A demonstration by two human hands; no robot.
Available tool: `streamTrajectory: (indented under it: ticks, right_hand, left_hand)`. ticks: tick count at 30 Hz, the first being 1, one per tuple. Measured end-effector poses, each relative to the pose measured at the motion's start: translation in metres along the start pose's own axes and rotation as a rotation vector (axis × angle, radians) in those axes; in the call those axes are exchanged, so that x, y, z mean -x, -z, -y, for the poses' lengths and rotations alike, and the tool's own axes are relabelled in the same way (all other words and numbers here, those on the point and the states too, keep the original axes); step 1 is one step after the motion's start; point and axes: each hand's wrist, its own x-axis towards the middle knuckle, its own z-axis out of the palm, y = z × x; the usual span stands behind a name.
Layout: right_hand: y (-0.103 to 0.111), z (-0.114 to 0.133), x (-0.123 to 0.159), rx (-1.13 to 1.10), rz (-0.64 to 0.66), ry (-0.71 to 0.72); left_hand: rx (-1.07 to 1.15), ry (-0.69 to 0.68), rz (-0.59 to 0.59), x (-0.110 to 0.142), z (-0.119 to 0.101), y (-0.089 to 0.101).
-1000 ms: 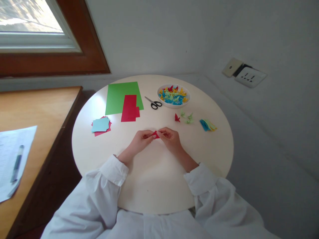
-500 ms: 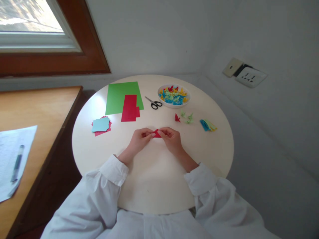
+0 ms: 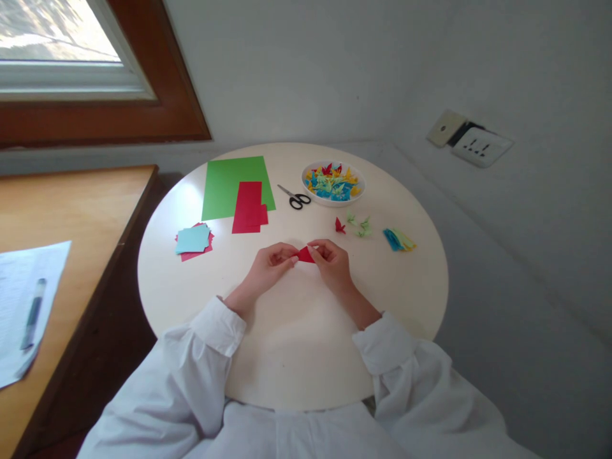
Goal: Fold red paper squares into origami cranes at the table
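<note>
A small folded piece of red paper (image 3: 306, 255) is held between my two hands, just above the round white table (image 3: 296, 344). My left hand (image 3: 273, 264) pinches its left end between thumb and fingers. At its right side and upper edge, my right hand (image 3: 331, 261) grips it with thumb and forefinger. The fingers partly hide the paper, so its full folded shape cannot be made out. Beyond my right hand lie a red folded paper crane (image 3: 340, 225) and several pale green ones (image 3: 362, 227).
A white bowl (image 3: 356, 199) of colourful cranes stands at the back, beside black-handled scissors (image 3: 299, 201). Green sheet (image 3: 222, 185) and red strips (image 3: 248, 204) lie back left; light-blue squares (image 3: 192, 240) are stacked left. Blue and yellow folded papers (image 3: 399, 240) lie right. A wooden desk (image 3: 105, 210) adjoins left.
My right hand has shifted slightly up and right along the red paper, and more of the paper shows between the hands. My left hand stays almost in place.
</note>
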Motion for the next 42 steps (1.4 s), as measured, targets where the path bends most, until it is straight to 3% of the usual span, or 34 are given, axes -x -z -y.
streamTrajectory:
  ticks: [8, 15, 25, 31, 42]
  right_hand:
    - [-0.0008, 0.001, 0.0002, -0.044, 0.02, 0.028]
    - [0.0001, 0.0046, 0.0031, -0.047, 0.159, 0.031]
    - [0.0005, 0.0063, 0.004, -0.045, 0.19, 0.057]
    - [0.0013, 0.0001, 0.0018, -0.089, 0.18, 0.051]
    - [0.0022, 0.0047, -0.0005, -0.216, 0.202, 0.058]
  left_hand:
    - [-0.044, -0.017, -0.066, -0.0026, 0.0084, 0.0021]
    - [-0.046, 0.004, -0.16, -0.0032, 0.0041, 0.0026]
    - [-0.062, -0.007, -0.192, -0.0029, 0.0036, 0.0021]
    - [-0.089, -0.053, -0.184, -0.0033, 0.0084, 0.0024]
    - [-0.181, -0.181, -0.056, 0.0011, 0.0038, 0.0033]
